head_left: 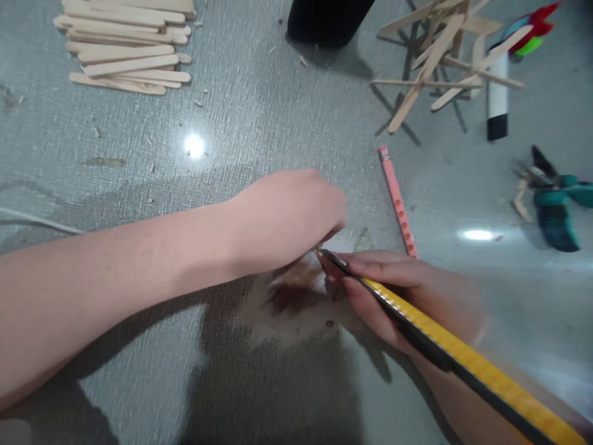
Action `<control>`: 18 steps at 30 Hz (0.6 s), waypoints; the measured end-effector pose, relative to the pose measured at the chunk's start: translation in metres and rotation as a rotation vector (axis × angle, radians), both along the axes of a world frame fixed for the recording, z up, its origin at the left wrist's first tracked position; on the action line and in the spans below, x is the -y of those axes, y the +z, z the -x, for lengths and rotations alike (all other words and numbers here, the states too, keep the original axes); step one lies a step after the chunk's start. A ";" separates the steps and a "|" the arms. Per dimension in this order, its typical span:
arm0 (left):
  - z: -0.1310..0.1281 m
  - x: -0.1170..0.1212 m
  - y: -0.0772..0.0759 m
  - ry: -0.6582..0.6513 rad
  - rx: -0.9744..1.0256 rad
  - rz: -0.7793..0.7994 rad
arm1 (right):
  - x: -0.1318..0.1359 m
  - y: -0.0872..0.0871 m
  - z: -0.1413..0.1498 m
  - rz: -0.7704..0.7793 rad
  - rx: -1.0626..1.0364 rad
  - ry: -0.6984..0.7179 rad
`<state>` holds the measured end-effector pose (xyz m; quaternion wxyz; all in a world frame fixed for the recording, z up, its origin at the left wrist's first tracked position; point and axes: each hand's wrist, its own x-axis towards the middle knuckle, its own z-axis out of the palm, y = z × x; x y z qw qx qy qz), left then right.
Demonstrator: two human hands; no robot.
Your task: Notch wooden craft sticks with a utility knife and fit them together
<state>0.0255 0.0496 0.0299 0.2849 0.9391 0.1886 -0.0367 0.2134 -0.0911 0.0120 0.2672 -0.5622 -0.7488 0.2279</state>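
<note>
My right hand (407,290) grips a yellow and black utility knife (417,321) near its front end, with the long handle running to the lower right. The knife's tip meets a small light-brown piece (317,250) at the underside of my left hand (296,210). That left hand is closed, back upward, its fingers curled out of sight, so what they hold is hidden. Below the two hands, a brown and whitish patch (296,287) marks the grey table (152,371). A pink pencil (397,201) lies just beyond my right hand.
Craft sticks (130,52) lie stacked at the upper left; more form a loose heap (440,55) at the upper right. A black object (327,21) stands at the top. Green-handled pliers (553,204) and a white marker (498,93) lie right. A white cable (41,220) enters left.
</note>
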 end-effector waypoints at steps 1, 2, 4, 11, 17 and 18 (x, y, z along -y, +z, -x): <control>0.000 0.000 0.000 0.000 -0.004 -0.001 | 0.000 0.000 0.000 -0.010 0.007 -0.001; 0.000 0.000 0.000 0.000 -0.007 -0.003 | 0.000 -0.001 -0.001 -0.019 0.012 -0.002; 0.000 0.000 0.001 0.000 -0.023 -0.005 | -0.001 -0.002 -0.001 -0.030 0.013 0.007; 0.000 -0.002 0.002 -0.008 -0.037 -0.005 | -0.003 -0.007 -0.002 -0.086 -0.008 0.051; 0.000 -0.002 0.002 -0.001 -0.043 0.001 | -0.001 -0.009 -0.004 -0.058 0.019 0.040; -0.001 -0.002 0.002 -0.003 -0.043 -0.002 | -0.001 -0.008 -0.004 -0.045 0.027 0.048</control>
